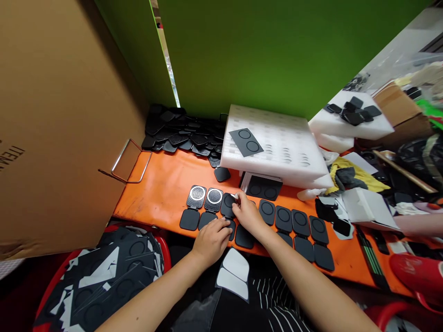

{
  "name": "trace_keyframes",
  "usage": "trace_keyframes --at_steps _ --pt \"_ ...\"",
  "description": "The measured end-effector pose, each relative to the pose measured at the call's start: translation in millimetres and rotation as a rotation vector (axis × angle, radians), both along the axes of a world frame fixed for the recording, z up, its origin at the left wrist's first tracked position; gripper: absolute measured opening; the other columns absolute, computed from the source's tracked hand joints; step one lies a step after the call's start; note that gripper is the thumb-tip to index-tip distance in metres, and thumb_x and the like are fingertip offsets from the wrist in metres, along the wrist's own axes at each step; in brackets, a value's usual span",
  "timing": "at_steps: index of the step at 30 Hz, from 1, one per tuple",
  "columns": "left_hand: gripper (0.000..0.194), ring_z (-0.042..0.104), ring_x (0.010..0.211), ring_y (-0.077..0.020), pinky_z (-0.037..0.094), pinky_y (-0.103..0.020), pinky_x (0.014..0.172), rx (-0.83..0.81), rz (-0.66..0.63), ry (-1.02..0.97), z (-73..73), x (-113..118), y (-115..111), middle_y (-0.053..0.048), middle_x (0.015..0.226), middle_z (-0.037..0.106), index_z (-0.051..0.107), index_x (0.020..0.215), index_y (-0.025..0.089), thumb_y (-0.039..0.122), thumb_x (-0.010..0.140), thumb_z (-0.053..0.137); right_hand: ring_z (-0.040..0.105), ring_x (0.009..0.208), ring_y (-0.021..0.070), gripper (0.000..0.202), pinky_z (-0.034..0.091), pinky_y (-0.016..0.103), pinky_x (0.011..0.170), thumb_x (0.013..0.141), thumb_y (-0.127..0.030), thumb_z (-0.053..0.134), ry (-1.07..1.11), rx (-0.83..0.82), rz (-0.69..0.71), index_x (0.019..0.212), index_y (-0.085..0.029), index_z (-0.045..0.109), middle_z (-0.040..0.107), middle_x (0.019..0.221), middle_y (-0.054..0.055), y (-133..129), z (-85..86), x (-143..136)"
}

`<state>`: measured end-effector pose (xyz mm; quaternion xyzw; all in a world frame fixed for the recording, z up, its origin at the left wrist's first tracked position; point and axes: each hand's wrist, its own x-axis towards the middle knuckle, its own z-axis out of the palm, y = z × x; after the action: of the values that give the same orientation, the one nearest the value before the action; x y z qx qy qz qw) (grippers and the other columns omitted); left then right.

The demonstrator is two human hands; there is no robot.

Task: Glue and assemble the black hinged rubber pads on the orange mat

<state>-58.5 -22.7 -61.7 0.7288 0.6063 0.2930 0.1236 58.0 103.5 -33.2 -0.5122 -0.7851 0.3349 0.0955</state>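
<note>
A row of hinged black square pieces lies on the orange surface (162,184). Two at the left, a gridded piece with a white ring (197,195) and its neighbour (214,199), differ from the black-ringed ones such as the piece (300,223) further right. My right hand (246,213) has its fingers pinched at the upper right edge of the third piece (227,205), with a small white bit at the fingertips. My left hand (213,240) rests with spread fingers on that piece's lower half. A sheet with white patches (235,272) lies on my lap.
Black pieces (187,131) are heaped at the back. A white foam block (273,138) carries a dark two-ring sheet (246,142). Cardboard (51,120) stands at left above a red tub of scraps (121,272). A red cup (415,274) sits at right.
</note>
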Motion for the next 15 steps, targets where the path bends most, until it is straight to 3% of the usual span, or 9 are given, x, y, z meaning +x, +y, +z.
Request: trace_keyframes --at_steps 15 --pt "0.017 0.06 0.105 -0.0211 0.049 -0.039 0.092 0.03 0.015 0.016 -2.2 2.0 0.4 -0.005 0.104 0.067 0.065 0.09 0.021 0.013 0.084 0.05 0.055 0.069 0.0187 0.018 0.031 0.025 0.061 0.077 -0.013 0.044 -0.094 0.008 0.025 0.093 -0.02 0.045 0.06 0.078 0.003 3.7 1.3 -7.2"
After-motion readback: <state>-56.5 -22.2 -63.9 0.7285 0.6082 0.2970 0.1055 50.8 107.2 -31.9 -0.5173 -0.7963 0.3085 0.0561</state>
